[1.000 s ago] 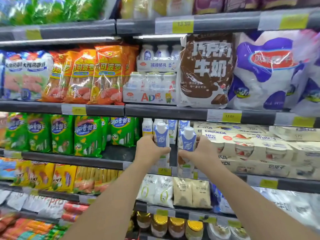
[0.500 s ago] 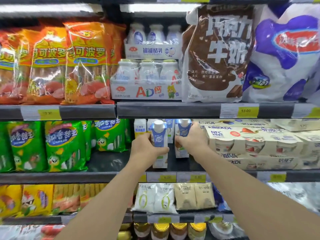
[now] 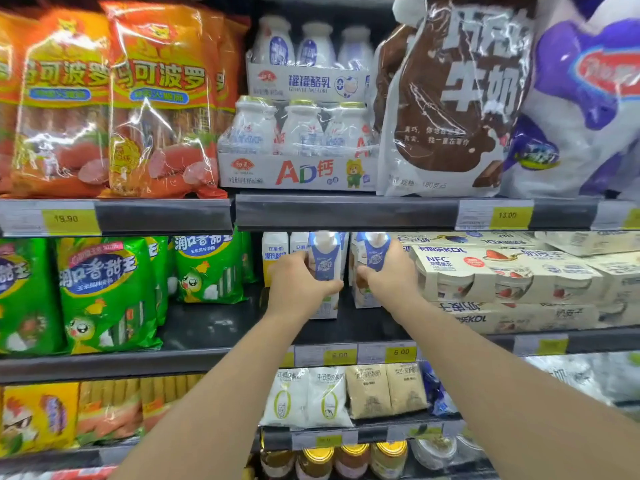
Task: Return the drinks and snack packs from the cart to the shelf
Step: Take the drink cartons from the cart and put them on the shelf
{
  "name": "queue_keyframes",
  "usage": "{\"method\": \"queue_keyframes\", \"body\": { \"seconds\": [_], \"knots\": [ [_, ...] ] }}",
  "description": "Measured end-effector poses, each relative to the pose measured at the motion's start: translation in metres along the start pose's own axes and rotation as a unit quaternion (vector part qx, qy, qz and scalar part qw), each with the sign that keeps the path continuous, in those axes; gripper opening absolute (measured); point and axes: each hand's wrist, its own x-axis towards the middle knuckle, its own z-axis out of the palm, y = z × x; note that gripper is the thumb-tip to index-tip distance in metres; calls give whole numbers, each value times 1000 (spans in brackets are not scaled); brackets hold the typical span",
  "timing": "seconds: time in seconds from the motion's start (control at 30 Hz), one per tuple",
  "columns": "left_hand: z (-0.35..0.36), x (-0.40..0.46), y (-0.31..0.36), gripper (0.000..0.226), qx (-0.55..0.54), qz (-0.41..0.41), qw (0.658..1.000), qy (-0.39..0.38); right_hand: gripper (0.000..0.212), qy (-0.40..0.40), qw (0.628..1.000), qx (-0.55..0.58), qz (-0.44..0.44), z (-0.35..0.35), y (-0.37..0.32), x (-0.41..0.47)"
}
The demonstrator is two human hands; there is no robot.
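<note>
1. The left hand is closing around a blue-and-white carton, fingers wrapped on its left side and thumb low on its front; the carton is standing upright on the shelf, its base showing just below the hand.
2. The right hand is gripping a second carton of the same kind, just to the right of the first one; only the carton's top and a part of its lower body are showing past the fingers. I cannot tell if this one is resting on the shelf or is lifted a little.
3. The two cartons are standing close beside each other with a narrow gap between them, and their caps are reaching almost to the shelf edge above.
4. Behind the hands, more white cartons are standing at the back of the shelf.
5. Just right of the right hand, yogurt packs are lying stacked, very near to the knuckles.
6. Left of the left hand, past a bare piece of shelf, green snack bags are standing.
7. Above the hands, a bottle multipack and a brown milk bag are sitting on the upper shelf.
8. Both forearms are reaching forward and upward, converging toward the cartons, with wrists nearly straight.
</note>
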Motion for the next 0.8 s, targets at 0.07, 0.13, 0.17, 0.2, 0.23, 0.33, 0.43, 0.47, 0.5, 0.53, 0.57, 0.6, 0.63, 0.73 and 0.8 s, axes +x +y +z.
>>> {"method": "queue_keyframes", "body": {
  "seconds": [0.07,0.13,0.17,0.2,0.23,0.33,0.43,0.47,0.5,0.53,0.57,0.6,0.63,0.73,0.8],
  "knots": [
    [8,4,0,32,-1,10,1000,2,44,-3,1000,-1,3,0,2,2],
    [17,7,0,35,10,21,1000,14,43,0,1000,0,1,0,6,2],
    [20,8,0,37,15,26,999,21,43,2,1000,3,3,1,8,1],
    [23,8,-1,39,19,29,999,27,42,4,1000,4,7,1,11,-1],
    [25,8,-1,40,22,33,999,31,42,6,1000,4,9,3,14,-3],
    [25,7,-2,42,41,30,999,17,41,20,1000,-15,-6,7,20,-5],
    [23,7,-4,39,91,21,996,-1,38,27,999,-42,-14,10,20,-3],
    [24,8,-4,39,99,22,995,-3,38,26,999,-44,-12,11,19,-3],
    [24,9,-4,39,100,20,995,-5,38,25,999,-45,-11,12,18,-2],
    [25,10,-3,39,99,18,995,-8,38,23,999,-46,-10,12,16,-2],
    [27,11,-2,39,95,17,995,-11,39,21,999,-47,-9,12,16,-2],
    [28,11,-2,39,93,17,995,-13,39,20,999,-48,-7,12,15,-2],
    [28,11,-2,38,90,20,996,-14,38,18,999,-48,-2,12,15,-2],
    [28,10,-3,40,87,22,996,-25,38,6,999,-52,11,10,16,-2],
    [27,10,-4,43,97,13,994,-39,39,-4,998,-59,13,8,16,-3]
  ]
}}
